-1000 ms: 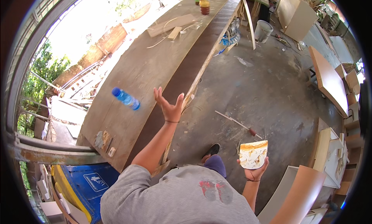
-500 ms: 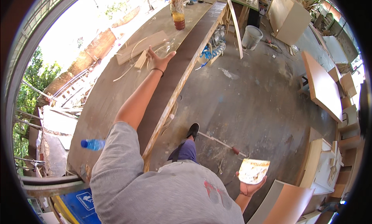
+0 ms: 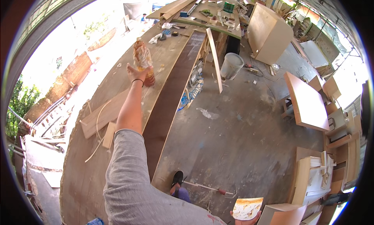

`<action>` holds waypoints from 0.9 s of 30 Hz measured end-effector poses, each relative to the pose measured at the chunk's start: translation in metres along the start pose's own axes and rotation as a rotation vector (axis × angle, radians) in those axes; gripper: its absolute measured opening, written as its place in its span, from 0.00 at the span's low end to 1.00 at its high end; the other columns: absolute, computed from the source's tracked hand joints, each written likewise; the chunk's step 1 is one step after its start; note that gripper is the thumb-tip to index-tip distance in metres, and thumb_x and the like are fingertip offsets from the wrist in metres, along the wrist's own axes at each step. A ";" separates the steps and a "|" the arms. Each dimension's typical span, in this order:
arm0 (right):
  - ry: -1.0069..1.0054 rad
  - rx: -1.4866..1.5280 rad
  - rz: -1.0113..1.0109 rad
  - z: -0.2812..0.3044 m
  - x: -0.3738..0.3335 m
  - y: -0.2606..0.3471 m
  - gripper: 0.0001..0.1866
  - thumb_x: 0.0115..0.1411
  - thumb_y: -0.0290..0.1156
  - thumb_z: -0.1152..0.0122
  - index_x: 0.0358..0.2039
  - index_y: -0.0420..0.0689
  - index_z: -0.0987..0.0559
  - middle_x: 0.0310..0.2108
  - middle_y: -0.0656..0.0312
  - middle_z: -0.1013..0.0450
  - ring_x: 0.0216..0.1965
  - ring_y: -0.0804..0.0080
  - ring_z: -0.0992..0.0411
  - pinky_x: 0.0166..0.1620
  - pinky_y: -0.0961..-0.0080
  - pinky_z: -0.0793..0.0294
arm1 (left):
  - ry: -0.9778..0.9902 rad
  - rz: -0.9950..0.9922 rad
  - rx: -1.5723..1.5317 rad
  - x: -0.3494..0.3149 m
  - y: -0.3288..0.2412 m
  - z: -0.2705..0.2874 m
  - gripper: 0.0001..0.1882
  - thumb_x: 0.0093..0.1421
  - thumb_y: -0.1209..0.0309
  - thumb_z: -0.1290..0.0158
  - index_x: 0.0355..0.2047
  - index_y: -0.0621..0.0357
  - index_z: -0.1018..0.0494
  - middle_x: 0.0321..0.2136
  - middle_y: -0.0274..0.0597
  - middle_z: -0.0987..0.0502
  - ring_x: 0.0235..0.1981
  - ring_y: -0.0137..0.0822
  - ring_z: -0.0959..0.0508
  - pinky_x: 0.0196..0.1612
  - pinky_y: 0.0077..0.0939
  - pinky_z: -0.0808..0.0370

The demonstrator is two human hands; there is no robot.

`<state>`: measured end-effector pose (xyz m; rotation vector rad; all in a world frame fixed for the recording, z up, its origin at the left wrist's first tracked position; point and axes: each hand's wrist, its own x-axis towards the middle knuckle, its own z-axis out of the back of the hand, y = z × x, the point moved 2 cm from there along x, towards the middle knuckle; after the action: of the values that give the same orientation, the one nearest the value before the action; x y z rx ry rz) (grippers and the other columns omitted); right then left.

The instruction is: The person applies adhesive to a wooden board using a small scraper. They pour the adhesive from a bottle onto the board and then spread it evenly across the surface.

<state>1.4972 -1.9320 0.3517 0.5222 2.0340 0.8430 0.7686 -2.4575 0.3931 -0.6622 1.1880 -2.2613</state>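
On the long wooden workbench [image 3: 83, 182], my left hand [image 3: 138, 74] is at the lower part of a tall bottle [image 3: 143, 55]. The bottle is smeared whitish and orange, with reddish-brown contents low down. My fingers stretch to its left and the thumb lies across its front; whether they touch is hard to tell. At the lower right edge, my right hand [image 3: 251, 221] grips a flat white piece [image 3: 247, 209] with orange-brown smears along its far edge. Part of that hand is cut off. A dark brown strip [image 3: 167, 108] runs along the bench's right side.
Thin boards [image 3: 103, 116] and a pale curled strip lie on the bench beside my forearm. Over the floor edge leans a long white strip [image 3: 214, 59], near a translucent bucket [image 3: 231, 66]. Cabinet panels [image 3: 306, 102] stand at right; a cluttered table [image 3: 210, 20] is ahead.
My left hand has moved forward from above the boards to the bottle. The view has shifted forward, and the white piece in my right hand now sits lower in the picture.
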 end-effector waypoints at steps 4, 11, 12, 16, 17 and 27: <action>-0.142 -0.604 0.672 0.029 0.017 -0.026 0.51 0.46 0.54 0.26 0.64 0.41 0.37 0.60 0.44 0.37 0.60 0.52 0.34 0.55 0.55 0.25 | -0.057 0.009 -0.071 0.026 -0.013 -0.011 0.73 0.29 0.43 0.26 0.68 0.63 0.55 0.65 0.60 0.43 0.68 0.53 0.43 0.68 0.39 0.42; -0.012 0.013 -0.040 -0.030 0.041 0.008 0.44 0.54 0.61 0.41 0.64 0.45 0.36 0.61 0.51 0.34 0.58 0.49 0.33 0.58 0.47 0.30 | -0.300 -0.126 0.207 -0.026 0.002 -0.021 0.42 0.34 0.50 0.29 0.49 0.52 0.30 0.47 0.49 0.26 0.47 0.52 0.24 0.51 0.43 0.26; 0.014 0.023 -0.078 -0.029 0.048 0.013 0.44 0.55 0.62 0.43 0.64 0.46 0.36 0.61 0.52 0.34 0.58 0.48 0.33 0.58 0.46 0.31 | -0.322 -0.153 0.109 -0.035 0.009 -0.011 0.41 0.34 0.50 0.29 0.48 0.53 0.28 0.46 0.49 0.26 0.46 0.52 0.24 0.50 0.44 0.26; 0.168 0.016 -0.219 -0.020 0.083 0.030 0.45 0.57 0.65 0.46 0.67 0.49 0.40 0.62 0.52 0.35 0.62 0.47 0.37 0.62 0.43 0.36 | -0.313 -0.260 -0.140 -0.091 -0.038 0.061 0.37 0.36 0.53 0.29 0.46 0.57 0.25 0.44 0.49 0.25 0.46 0.51 0.25 0.50 0.43 0.27; 0.353 -0.032 -0.174 -0.027 0.091 0.034 0.45 0.54 0.69 0.50 0.67 0.56 0.40 0.63 0.58 0.36 0.61 0.47 0.37 0.50 0.35 0.33 | -0.270 -0.364 -0.173 -0.110 -0.058 0.087 0.37 0.36 0.54 0.28 0.46 0.57 0.25 0.42 0.48 0.25 0.45 0.50 0.24 0.51 0.42 0.26; 0.886 -0.213 -0.407 -0.088 0.142 0.074 0.44 0.52 0.69 0.48 0.66 0.61 0.38 0.63 0.61 0.37 0.60 0.48 0.36 0.43 0.29 0.30 | -0.077 -0.390 -1.123 -0.417 -0.094 0.382 0.37 0.54 0.63 0.36 0.60 0.63 0.38 0.51 0.45 0.25 0.51 0.38 0.23 0.55 0.36 0.25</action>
<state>1.3493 -1.8250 0.3634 -0.4748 2.6416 1.1277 1.3030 -2.3808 0.5863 -1.4464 2.4373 -1.6107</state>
